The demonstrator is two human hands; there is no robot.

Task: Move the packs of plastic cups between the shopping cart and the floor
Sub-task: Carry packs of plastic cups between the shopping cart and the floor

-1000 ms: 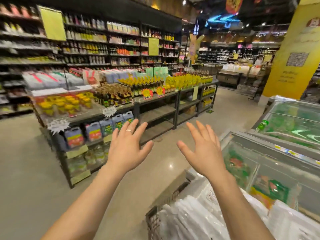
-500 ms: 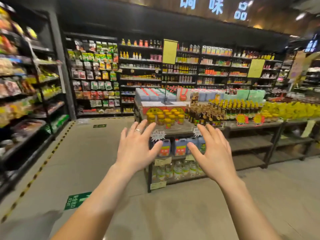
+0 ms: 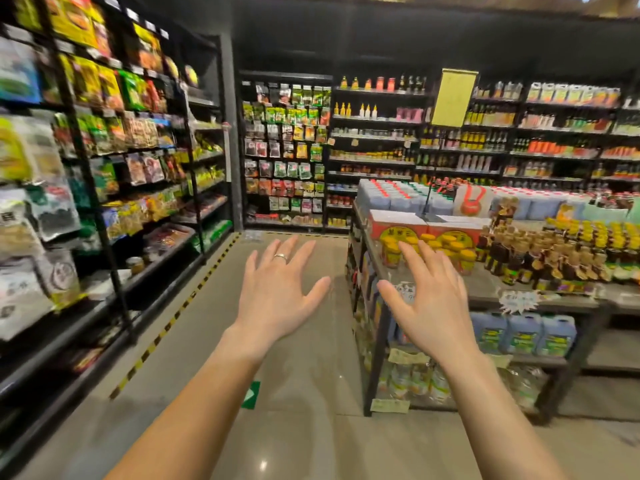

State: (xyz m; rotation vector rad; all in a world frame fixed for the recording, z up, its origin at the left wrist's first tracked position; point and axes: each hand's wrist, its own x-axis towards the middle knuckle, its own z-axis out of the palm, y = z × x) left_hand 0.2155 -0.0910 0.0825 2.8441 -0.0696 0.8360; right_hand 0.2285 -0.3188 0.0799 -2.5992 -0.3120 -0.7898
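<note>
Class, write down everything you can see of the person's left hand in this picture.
The left hand is bare, seen from its back, held out ahead on a bare forearm. Its fingers are straight and spread, pointing up and away, thumb out to the right. A plain silvery ring sits on one finger. It holds and touches nothing; the right hand is beside it, apart.
</note>
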